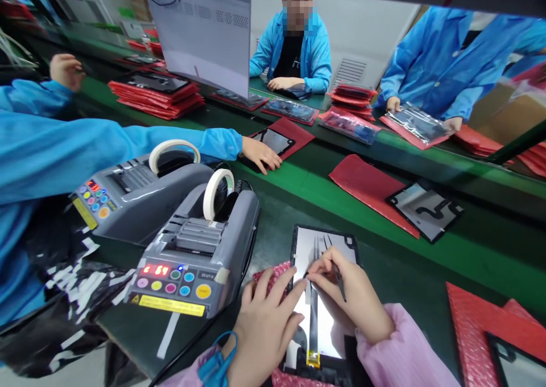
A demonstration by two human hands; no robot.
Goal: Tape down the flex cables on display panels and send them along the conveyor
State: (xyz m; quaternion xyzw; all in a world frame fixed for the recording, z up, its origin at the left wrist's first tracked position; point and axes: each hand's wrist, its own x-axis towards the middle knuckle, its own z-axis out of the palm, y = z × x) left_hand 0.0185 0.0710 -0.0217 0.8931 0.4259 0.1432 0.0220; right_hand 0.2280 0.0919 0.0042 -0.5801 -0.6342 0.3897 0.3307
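A tablet screen panel (335, 330) with a black frame and silvery back lies in front of me, partly on red bubble wrap. A dark flex cable (314, 313) runs down its middle to a yellow-taped end. My left hand (268, 318), fingers spread, rests over the panel's left edge, its index fingertip beside the cable's upper end. My right hand (347, 287) is closed, with thumb and index finger pinched at that same end. Dark tweezers (340, 284) are tucked in the right hand, prongs pointing away from me. The fingers hide what the pinch holds.
Two grey tape dispensers (194, 256) stand left, with cut tape strips (81, 284) hanging nearby. A co-worker's hand (261, 152) touches another panel on the green belt (307, 185). Red pouches (367, 190) and panels lie beyond and at right. More people sit opposite.
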